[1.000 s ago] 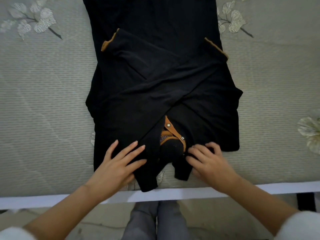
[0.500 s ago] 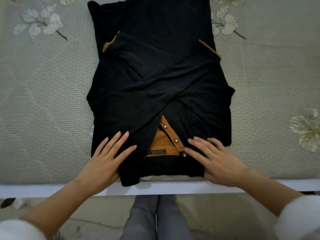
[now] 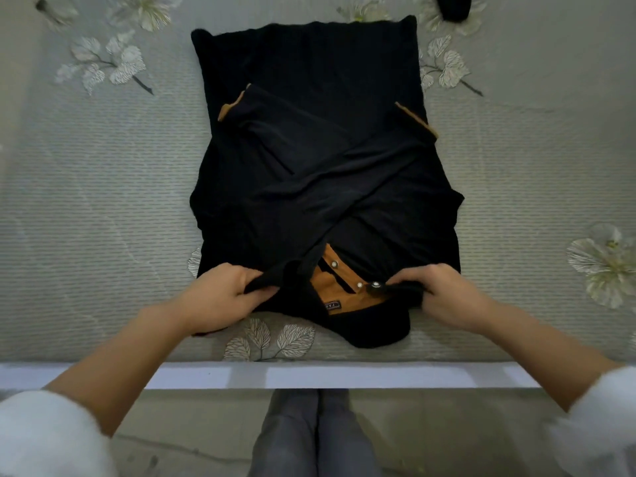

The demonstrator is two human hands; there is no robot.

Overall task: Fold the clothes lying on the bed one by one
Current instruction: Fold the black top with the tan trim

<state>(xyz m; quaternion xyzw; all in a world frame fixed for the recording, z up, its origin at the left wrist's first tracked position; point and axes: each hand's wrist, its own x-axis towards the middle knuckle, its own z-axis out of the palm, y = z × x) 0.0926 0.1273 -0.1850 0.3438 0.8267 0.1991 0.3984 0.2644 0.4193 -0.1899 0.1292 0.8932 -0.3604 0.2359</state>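
A black polo shirt (image 3: 320, 160) with a tan placket and tan sleeve trim lies on the bed, its collar end toward me. Both sleeves are folded across its middle. My left hand (image 3: 223, 294) grips the near left shoulder, fingers curled into the fabric. My right hand (image 3: 444, 294) pinches the near right shoulder beside the buttons. The near edge is bunched up between my hands, and the collar hangs toward the bed's front edge.
The bed (image 3: 103, 208) has a grey cover with white flower prints. Its white frame edge (image 3: 344, 375) runs along the front, with my legs below it. Another dark item (image 3: 452, 6) peeks in at the top right.
My hands went from lying flat on the shirt's near end to gripping its shoulders. The near edge has lifted and bunched, and the view has shifted to show more of the shirt.
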